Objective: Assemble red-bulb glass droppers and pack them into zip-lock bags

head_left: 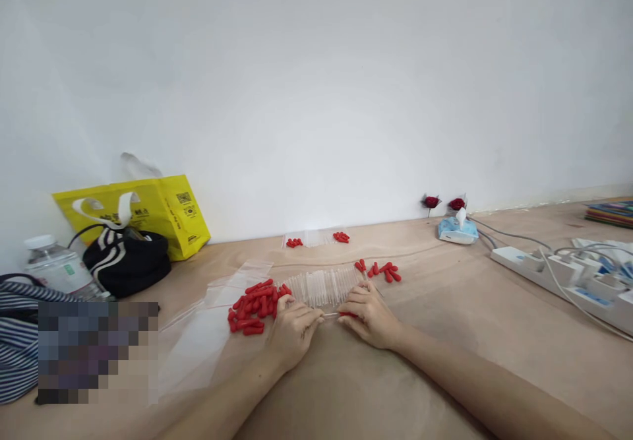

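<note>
- The curled fingers of the left hand [295,329] pinch one end of a thin clear tube [330,315]; its ends are hidden.
- The right hand [372,316] closes on a red piece [349,315], mostly covered by its fingers, at the tube's other end.
- A blurred patch [96,354] hides whatever lies near the striped cloth [17,338], itself cut off at the left edge.
- A red pile [257,305] crowds the left hand; a row of clear tubes [319,287] lies just beyond both hands.
- Bare table [445,314] opens between the right arm and the power strip [558,275].
</note>
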`<action>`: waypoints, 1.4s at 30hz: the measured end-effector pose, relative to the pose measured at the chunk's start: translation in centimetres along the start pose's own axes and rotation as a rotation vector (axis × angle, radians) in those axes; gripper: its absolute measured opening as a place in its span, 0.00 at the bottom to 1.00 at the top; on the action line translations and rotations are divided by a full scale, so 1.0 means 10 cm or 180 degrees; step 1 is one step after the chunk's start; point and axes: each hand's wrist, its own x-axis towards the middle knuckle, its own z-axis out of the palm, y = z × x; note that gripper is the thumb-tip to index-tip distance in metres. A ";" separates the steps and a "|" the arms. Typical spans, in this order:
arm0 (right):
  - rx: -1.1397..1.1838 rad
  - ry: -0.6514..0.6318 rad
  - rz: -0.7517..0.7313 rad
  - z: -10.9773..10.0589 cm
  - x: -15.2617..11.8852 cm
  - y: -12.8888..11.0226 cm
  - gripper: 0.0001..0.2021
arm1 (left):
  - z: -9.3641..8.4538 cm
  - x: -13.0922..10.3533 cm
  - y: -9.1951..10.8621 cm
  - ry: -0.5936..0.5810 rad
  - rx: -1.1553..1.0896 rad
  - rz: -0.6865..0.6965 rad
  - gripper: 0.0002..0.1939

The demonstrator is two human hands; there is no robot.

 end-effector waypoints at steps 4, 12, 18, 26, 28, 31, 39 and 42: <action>0.0779 0.0368 0.0720 0.04 -0.01 0.04 0.07 | 0.01 0.01 -0.01 0.0063 -0.0048 -0.0191 0.12; 0.2371 0.0906 0.1533 0.03 0.22 0.17 0.17 | 0.02 0.01 -0.05 0.0020 -0.0197 -0.0145 0.13; 0.0907 0.0616 0.2989 -0.40 0.38 0.81 0.16 | 0.00 0.03 -0.06 0.0024 -0.0179 -0.0297 0.11; 0.0065 0.0129 0.3115 -0.24 0.36 1.04 0.13 | 0.02 0.05 -0.05 -0.0064 -0.0167 -0.0206 0.07; -0.0114 0.0043 0.3105 -0.21 0.39 1.03 0.15 | 0.02 0.05 -0.04 -0.0090 -0.0203 -0.0212 0.07; -0.0327 -0.0071 0.3098 -0.18 0.44 1.01 0.15 | 0.02 0.04 -0.04 -0.0128 -0.0264 -0.0225 0.07; -0.0543 -0.0278 0.2943 -0.16 0.48 0.93 0.16 | 0.03 0.04 -0.04 -0.0204 -0.0333 -0.0237 0.07; -0.0642 -0.0304 0.2932 -0.17 0.45 0.93 0.16 | 0.03 0.05 -0.04 -0.0230 -0.0338 -0.0250 0.07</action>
